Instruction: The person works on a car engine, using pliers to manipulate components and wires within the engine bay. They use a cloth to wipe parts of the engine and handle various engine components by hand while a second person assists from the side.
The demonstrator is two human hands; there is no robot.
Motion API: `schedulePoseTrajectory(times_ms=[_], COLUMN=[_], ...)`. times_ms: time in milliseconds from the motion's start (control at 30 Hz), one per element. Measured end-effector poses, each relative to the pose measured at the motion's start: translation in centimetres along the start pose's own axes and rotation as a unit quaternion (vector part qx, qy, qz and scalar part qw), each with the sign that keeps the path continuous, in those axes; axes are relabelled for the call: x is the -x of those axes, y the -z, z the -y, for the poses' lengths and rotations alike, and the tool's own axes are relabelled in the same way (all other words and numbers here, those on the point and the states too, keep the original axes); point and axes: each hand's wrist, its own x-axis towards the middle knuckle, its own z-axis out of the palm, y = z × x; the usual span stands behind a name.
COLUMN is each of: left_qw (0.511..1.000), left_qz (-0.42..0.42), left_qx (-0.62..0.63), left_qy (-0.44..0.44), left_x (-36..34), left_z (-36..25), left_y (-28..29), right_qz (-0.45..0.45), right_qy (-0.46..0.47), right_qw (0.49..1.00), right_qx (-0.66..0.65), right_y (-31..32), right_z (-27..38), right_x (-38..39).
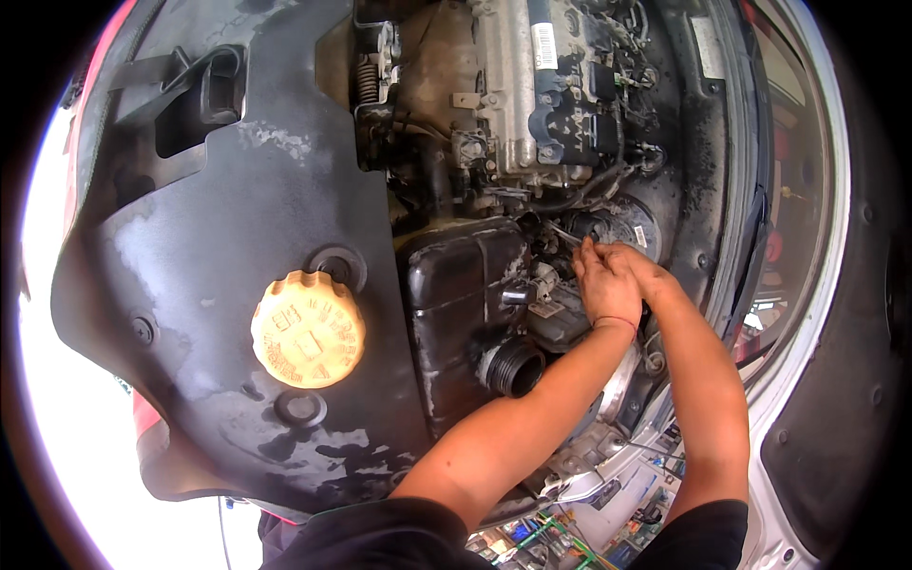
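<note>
Both my hands reach deep into a car's engine bay and meet beside the round black brake booster point(635, 228). My left hand point(608, 285) is bent with its fingers closed at a small dark part, which they mostly cover. Against it lies my right hand point(646, 270), its fingers curled in at the same spot and partly hidden. A thin metallic rod point(567, 232) shows just left of the fingertips; whether a hand grips it cannot be made out. Below my left wrist is a dark box-shaped part point(559, 323).
A black tank point(456, 313) has an uncapped threaded neck point(516, 369) close to my left forearm. On the black plastic cover point(209, 247) rests a yellow ribbed cap point(309, 330). The engine point(522, 95) stands beyond my hands, the windshield point(793, 190) to the right.
</note>
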Motion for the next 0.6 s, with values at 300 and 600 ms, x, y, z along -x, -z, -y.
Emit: schedulePoseTrajectory(times_ms=[300,600], left_qw=[0.998,0.988], left_qz=[0.020,-0.045], left_qx=[-0.064,-0.119], left_qy=[-0.002,-0.090], left_x=[0.1,-1.7], left_z=[-0.5,1.0], left_y=[1.9,0.8], right_qz=[-0.136,-0.061], right_qy=[0.049,0.046], right_qw=[0.823,0.893], right_qx=[0.549,0.444], right_y=[-1.1,1.6], right_z=[3.3,1.4], right_x=[1.7,1.1])
